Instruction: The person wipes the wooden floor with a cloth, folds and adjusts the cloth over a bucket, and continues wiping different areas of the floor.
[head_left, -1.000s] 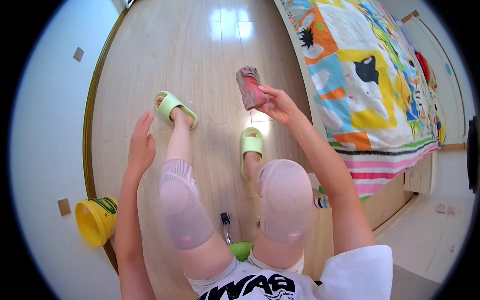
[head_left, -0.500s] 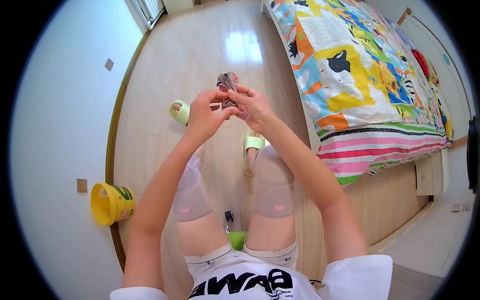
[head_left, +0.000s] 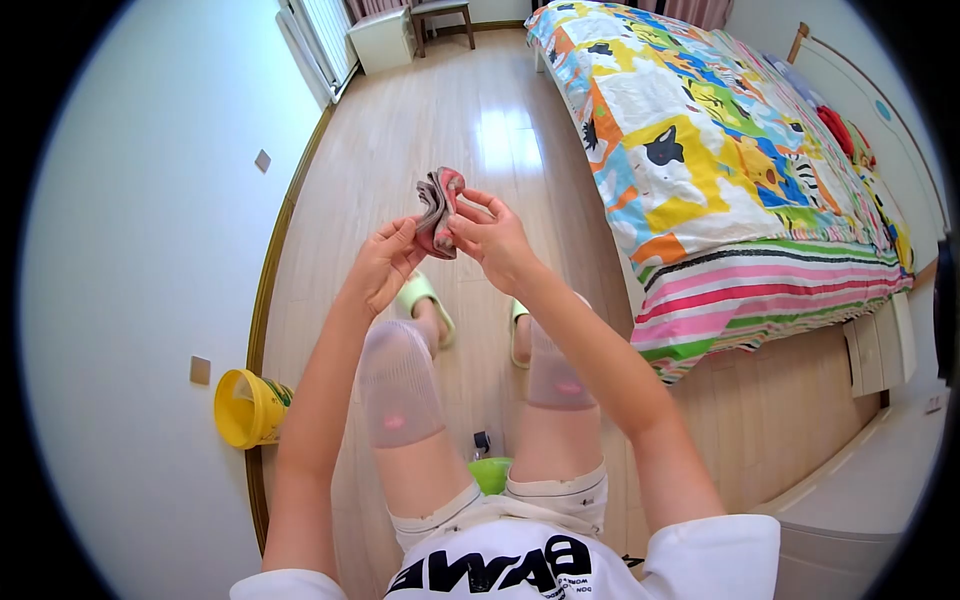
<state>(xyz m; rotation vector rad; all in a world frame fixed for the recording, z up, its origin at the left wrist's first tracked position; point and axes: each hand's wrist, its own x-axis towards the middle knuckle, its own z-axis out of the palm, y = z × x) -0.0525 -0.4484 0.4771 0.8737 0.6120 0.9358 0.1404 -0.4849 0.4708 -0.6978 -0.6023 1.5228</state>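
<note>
Head view, looking down past the knees: a small folded cloth, grey-brown with red and pink patches [head_left: 437,212], hangs in the air between the two bare hands, above the pale wood-look floor [head_left: 340,200]. The likeliest trouble is a loose fold: the layers stand apart in waves and only fingertips grip them, so a layer could slip free and the bundle could open out if one pinch eased. Uneven pulling might skew or unroll it as well, and with nothing directly beneath for support, a lost hold would probably send it down to the floor or onto the light-green slipper [head_left: 413,291] that shows at 6 o'clock from the cloth. The left hand [head_left: 382,262] is closed narrowly on the cloth's lower edge, at about 8 o'clock from its middle, thumb and fingertips pinching. The right hand [head_left: 497,243] holds the opposite edge at about 3 to 4 o'clock, its thumb against the near face and its fingers slightly spread by the upper corner; how firmly they press cannot be told. The cloth thus lies just ahead of both palms, touching both hands and reaching up beyond the left fingertips. Farther off, a yellow plastic bucket with a green label [head_left: 240,410] sits between 7 and 8 o'clock, and a bed with a colourful animal-print quilt [head_left: 690,190] fills 3 o'clock.
</note>
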